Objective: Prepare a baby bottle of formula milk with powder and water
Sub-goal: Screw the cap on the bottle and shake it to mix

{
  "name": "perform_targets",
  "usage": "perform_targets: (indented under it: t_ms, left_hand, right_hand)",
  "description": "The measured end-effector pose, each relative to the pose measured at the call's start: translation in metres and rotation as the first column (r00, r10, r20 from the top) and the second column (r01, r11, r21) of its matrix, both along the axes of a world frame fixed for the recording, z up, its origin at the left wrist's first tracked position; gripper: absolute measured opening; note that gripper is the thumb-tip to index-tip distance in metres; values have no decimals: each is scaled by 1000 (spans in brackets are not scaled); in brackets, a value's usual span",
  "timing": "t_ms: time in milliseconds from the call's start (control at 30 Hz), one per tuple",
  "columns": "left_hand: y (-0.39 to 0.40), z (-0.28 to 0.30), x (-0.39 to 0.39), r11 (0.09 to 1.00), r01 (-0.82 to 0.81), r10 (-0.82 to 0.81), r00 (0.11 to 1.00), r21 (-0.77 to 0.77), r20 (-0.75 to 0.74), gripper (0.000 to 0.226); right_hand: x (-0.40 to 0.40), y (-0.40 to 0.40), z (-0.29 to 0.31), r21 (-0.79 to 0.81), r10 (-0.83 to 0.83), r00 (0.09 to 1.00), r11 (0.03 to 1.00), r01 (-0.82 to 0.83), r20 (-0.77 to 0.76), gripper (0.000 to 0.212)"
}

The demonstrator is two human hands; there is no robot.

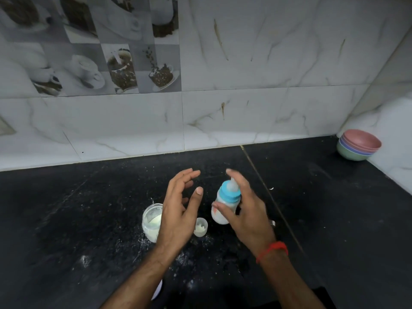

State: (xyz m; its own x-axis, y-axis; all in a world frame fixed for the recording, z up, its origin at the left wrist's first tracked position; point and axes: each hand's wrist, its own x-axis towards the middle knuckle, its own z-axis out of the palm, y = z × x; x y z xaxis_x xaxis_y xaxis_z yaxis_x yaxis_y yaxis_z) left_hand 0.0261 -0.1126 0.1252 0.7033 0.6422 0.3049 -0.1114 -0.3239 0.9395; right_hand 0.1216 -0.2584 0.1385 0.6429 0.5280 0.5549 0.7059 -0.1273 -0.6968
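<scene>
The baby bottle (225,202), with a blue collar and a clear teat, is filled with white milk and tilted above the black counter (89,208). My right hand (247,210) is wrapped around it, thumb on the front and one finger over the teat. My left hand (180,208) hovers just left of the bottle with fingers spread, holding nothing. Behind my left hand stands an open clear jar (151,220) with white powder in it. A small clear cap (200,227) with some powder inside rests on the counter between the jar and the bottle.
White powder is scattered on the counter around the jar and toward the front edge. A stack of coloured bowls (359,144) sits in the far right corner. Marble-look tiled walls (245,108) close off the back and the right side.
</scene>
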Motion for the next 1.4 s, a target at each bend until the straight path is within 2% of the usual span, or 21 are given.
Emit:
perform_targets:
  t_ms: [33,67,200,233,267,367,400,567,600,633,700,733,900,967,1033,1100,1133,1200,1267,1333,1400]
  left_hand:
    - [-1,1,-1,1000,7,-7,1000,5,2,39]
    - [-1,2,-1,1000,5,-5,1000,16,11,40]
    - [3,0,-3,1000,-16,16,1000,12,0,39]
    - [2,0,-3,1000,-18,18,1000,15,-1,38]
    - [2,0,-2,1000,-15,15,1000,18,1,38]
    - [-2,2,-1,1000,12,-12,1000,14,-6,39]
    - [-3,3,-1,1000,20,-20,1000,17,-5,39]
    - [0,0,0,1000,-1,1,1000,26,-8,38]
    - [0,0,1,1000,-3,3,1000,30,-7,39]
    - [0,0,1,999,-2,2,1000,35,-6,39]
    - [-1,1,1,999,10,-9,1000,39,-10,39]
    - [-2,1,0,999,18,-18,1000,40,-10,39]
    - [1,-1,-1,999,0,0,1000,39,-17,37]
    - [0,-1,-1,999,21,-20,1000,38,-15,33]
    - [-3,2,0,999,43,-42,999,30,-9,29]
    - [-5,3,0,999,38,-38,999,8,4,29]
    - [-5,3,0,1000,30,-30,999,0,13,31]
    - [-5,2,0,1000,13,-13,1000,-6,24,38]
    - [-4,2,0,1000,0,0,1000,-11,29,42]
    - [-3,3,-1,1000,-3,4,999,-14,35,42]
    - [-3,3,-1,1000,2,-1,999,-19,37,42]
  right_hand:
    - [0,-3,-7,-49,-1,999,999,-1,-39,78]
    - [0,-4,-7,-5,-14,998,1000,14,-61,78]
    - [1,-6,23,380,-88,993,924,50,83,84]
    - [4,-5,23,411,-101,988,910,44,118,80]
    - [8,-4,20,354,-98,990,934,55,106,78]
    - [12,-2,1,-57,-14,999,998,11,-49,77]
    - [11,-3,-1,-45,-22,999,999,20,-45,77]
    - [4,-2,21,384,-115,989,921,71,94,81]
    - [6,-1,16,345,-135,984,935,88,117,77]
    - [9,1,9,203,-111,990,975,92,86,73]
    - [11,0,-10,-178,-16,995,984,-2,-101,74]
    - [9,-3,-18,-234,-24,991,972,-8,-133,75]
    - [13,-4,-13,-82,-84,984,994,71,-159,81]
    - [12,-4,-8,10,-64,963,998,69,-262,78]
    - [9,-3,2,153,-9,913,985,78,-407,79]
    - [7,-1,10,346,84,791,923,167,-606,75]
    - [7,0,12,436,167,671,864,254,-722,69]
    - [14,0,9,512,398,331,740,436,-856,59]
    - [20,-3,2,509,582,55,658,555,-811,63]
    - [21,-4,-2,510,634,-2,623,593,-773,62]
    - [17,0,-3,521,567,103,651,553,-818,53]
